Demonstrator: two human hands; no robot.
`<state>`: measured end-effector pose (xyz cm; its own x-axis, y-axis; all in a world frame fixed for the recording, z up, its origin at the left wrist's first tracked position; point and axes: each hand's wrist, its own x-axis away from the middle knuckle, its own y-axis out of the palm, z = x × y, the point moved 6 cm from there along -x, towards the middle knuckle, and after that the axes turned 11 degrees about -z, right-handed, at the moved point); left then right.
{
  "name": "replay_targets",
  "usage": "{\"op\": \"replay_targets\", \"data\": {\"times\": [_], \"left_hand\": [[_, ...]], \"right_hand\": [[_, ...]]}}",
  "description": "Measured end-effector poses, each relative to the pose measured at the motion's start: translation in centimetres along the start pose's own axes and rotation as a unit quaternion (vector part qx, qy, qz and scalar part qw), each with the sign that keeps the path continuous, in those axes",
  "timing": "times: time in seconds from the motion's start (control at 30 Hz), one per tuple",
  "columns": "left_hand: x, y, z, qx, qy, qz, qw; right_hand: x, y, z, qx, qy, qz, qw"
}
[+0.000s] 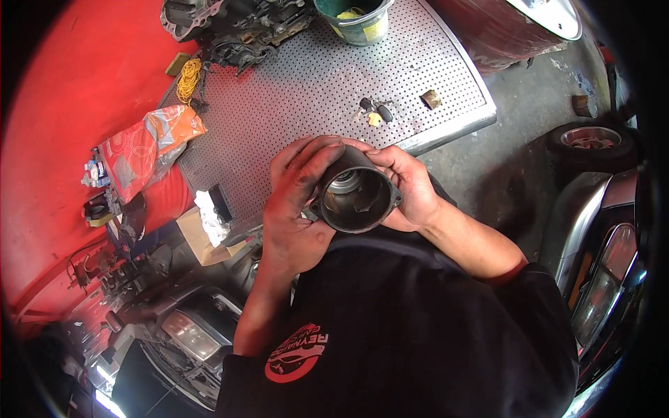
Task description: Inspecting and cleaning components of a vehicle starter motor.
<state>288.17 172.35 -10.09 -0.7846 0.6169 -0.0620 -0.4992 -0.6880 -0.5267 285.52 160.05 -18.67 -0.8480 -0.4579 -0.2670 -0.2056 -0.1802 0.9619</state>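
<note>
Close in front of my chest, both hands hold a dark, hollow cylindrical metal housing (357, 200). Its open round end faces me, and small ears with holes stick out from the rim on both sides. A lighter metal ring shows deep inside the bore. My left hand (296, 198) wraps around the left side, its fingers over the top and thumb near the rim. On the right side, my right hand (410, 187) grips the wall with its thumb along the top. Fingertips behind the housing are hidden. Grime darkens the left fingers.
Beyond my hands is a perforated metal table (293, 104) bearing keys (376, 111), a small brown ring-like piece (431, 99), a green bucket (359, 29) and a large metal casing (244, 31). A plastic bag (153, 146) and cardboard box (198, 237) lie left. A drum (495, 35) and wheel (591, 139) stand right.
</note>
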Motion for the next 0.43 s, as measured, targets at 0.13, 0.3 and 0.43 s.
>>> {"op": "replay_targets", "data": {"times": [0.13,0.3,0.43], "left_hand": [[-0.3,0.0,0.5,0.002,0.001,0.003,1.000],[-0.6,0.5,0.7,-0.064,0.004,-0.024,0.998],[-0.2,0.7,0.4,0.020,-0.042,-0.006,0.999]], "right_hand": [[0.0,0.1,0.3,0.033,0.011,0.084,0.996],[0.2,-0.8,0.3,0.020,-0.007,0.058,0.998],[0.3,-1.2,0.7,0.002,0.008,0.077,0.997]]}}
